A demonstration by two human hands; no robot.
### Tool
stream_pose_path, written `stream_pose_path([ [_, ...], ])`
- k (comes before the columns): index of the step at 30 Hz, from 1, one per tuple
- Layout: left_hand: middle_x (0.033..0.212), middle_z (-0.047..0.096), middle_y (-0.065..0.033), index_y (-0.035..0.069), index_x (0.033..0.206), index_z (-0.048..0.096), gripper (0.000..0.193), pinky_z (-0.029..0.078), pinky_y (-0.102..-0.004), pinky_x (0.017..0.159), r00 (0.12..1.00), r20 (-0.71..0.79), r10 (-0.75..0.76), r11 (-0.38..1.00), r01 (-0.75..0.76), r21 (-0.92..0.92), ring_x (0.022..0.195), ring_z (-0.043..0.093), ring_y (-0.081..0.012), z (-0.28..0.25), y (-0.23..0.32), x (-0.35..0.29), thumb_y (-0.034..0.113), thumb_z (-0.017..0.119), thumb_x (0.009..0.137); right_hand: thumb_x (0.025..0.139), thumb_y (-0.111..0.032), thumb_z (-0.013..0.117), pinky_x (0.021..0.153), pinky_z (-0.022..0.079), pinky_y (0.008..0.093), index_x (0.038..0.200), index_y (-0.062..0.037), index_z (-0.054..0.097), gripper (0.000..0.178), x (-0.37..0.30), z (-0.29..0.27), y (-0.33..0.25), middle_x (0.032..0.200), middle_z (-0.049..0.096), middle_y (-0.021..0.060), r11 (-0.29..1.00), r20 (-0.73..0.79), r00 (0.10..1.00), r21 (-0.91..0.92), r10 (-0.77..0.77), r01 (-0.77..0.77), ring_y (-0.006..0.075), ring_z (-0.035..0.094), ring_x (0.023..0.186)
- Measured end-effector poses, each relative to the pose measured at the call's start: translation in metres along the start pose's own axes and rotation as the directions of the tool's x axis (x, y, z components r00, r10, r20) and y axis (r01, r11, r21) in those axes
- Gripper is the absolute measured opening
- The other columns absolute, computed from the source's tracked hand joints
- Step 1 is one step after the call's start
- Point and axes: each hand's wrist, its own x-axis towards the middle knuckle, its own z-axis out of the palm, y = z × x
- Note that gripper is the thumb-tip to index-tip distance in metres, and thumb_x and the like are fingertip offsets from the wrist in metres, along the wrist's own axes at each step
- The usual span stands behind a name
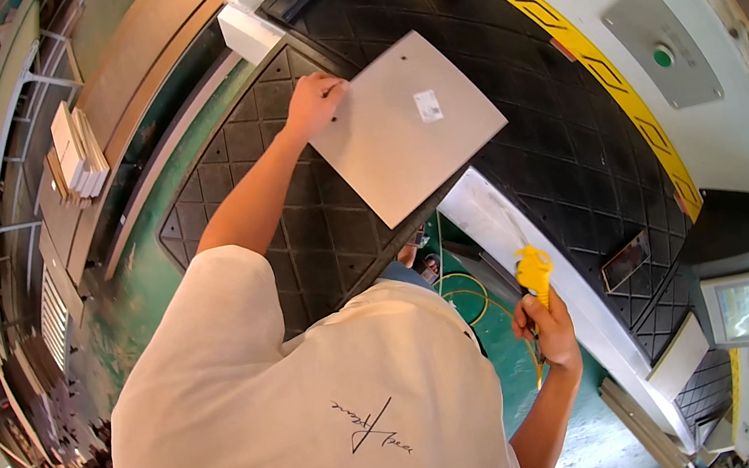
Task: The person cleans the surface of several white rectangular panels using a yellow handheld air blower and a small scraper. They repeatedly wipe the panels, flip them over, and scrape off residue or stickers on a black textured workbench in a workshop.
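Left hand [317, 106]: grip closed on edge of beige panel [409, 143]
Right hand [550, 331]: grip wrapped around yellow handheld tool [534, 272]

I see plain pale beige-grey across the flat four-sided panel [401, 154], interrupted by a small white rectangular label [428, 106] with grey marks. My slim handheld tool [536, 276] is bright yellow. The black grooved work surface [585, 177] carries a grid of crossing lines, edged by a curved yellow strip [601, 72] with a repeating black angular motif. A round green button [664, 57] stands out against its grey metal plate [691, 83]. My cream-white cloth shirt [255, 405] bears thin black script; the smooth floor [138, 286] is mottled green.
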Motion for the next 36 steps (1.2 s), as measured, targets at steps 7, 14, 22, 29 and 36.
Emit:
stream_pose_path([
  [7,0.103,0.075,-0.0163,0.004,0.108,0.077,0.022,0.055,-0.0376,0.086,0.959,-0.221,-0.180,0.977,0.149,-0.152,0.096,0.072,-0.0298,0.011,0.035,-0.119,0.020,0.066,0.097,0.103,-0.017,0.056,0.061,0.059,0.0301,0.133,-0.0004,0.053,0.035,0.076,0.048,-0.064,0.101,0.068,0.0113,0.999,0.035,0.999,0.024,-0.024,0.023,0.0205,0.070,0.087],
  [14,0.120,0.071,-0.0101,-0.001,0.132,0.064,0.040,0.051,-0.0331,0.098,0.599,0.745,0.293,0.505,0.564,-0.653,0.110,0.065,-0.0156,0.026,0.133,-0.240,0.020,0.073,0.099,0.106,-0.014,0.058,0.107,0.050,0.0410,0.155,-0.0012,0.041,0.053,0.122,0.154,-0.084,0.145,0.057,0.0153,0.928,-0.089,0.944,0.175,-0.317,0.329,0.0254,0.056,0.134],
  [22,0.102,0.078,-0.0089,0.004,0.112,0.071,0.030,0.057,-0.0299,0.088,0.750,0.661,-0.003,0.367,0.616,-0.697,0.096,0.072,-0.0149,0.004,0.115,-0.244,0.033,0.066,0.103,0.102,-0.014,0.066,0.108,0.048,0.0368,0.144,0.0058,0.055,0.047,0.095,0.122,-0.087,0.130,0.069,0.0219,0.917,0.232,0.944,-0.268,-0.235,0.295,0.0253,0.065,0.123],
  [29,0.104,0.077,-0.0122,0.000,0.109,0.071,0.033,0.060,-0.0312,0.084,0.646,0.755,0.116,0.342,0.687,-0.641,0.093,0.074,-0.0187,0.012,0.134,-0.249,0.032,0.065,0.105,0.100,-0.049,0.069,0.109,0.048,0.0438,0.156,0.0041,0.041,0.082,0.096,0.099,-0.074,0.142,0.061,0.0230,0.950,0.242,0.926,-0.040,-0.290,0.308,0.0311,0.059,0.133],
  [36,0.104,0.077,-0.0091,0.001,0.111,0.074,0.040,0.057,-0.0325,0.089,0.431,0.813,0.392,0.496,0.645,-0.581,0.099,0.072,-0.0186,0.042,0.192,-0.228,0.038,0.062,0.105,0.099,-0.067,0.057,0.110,0.048,0.0469,0.164,-0.0053,0.025,0.095,0.105,0.092,-0.041,0.149,0.055,0.0242,0.936,0.203,0.934,0.258,-0.295,0.240,0.0364,0.056,0.136],
])
